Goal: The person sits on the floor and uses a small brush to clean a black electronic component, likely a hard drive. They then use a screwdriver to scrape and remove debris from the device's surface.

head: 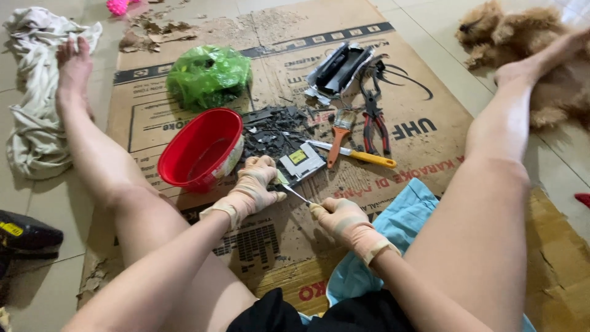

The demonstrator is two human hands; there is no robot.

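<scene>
I sit on the floor with legs apart over flattened cardboard [399,80]. My left hand [253,187], in a beige glove, presses down on a small grey square electronic part [300,161]. My right hand [340,220], also gloved, grips a thin metal tool [295,194] whose tip reaches under the edge of that part. A pile of dark broken plastic pieces [270,132] lies just behind the part.
A red bowl [200,150] stands left of my hands, a green plastic bag [209,75] behind it. A yellow-handled screwdriver [356,154], a paintbrush [340,126], red pliers [373,120] and a black casing [340,67] lie ahead. A furry dog [522,43] rests far right, white cloth [37,92] far left.
</scene>
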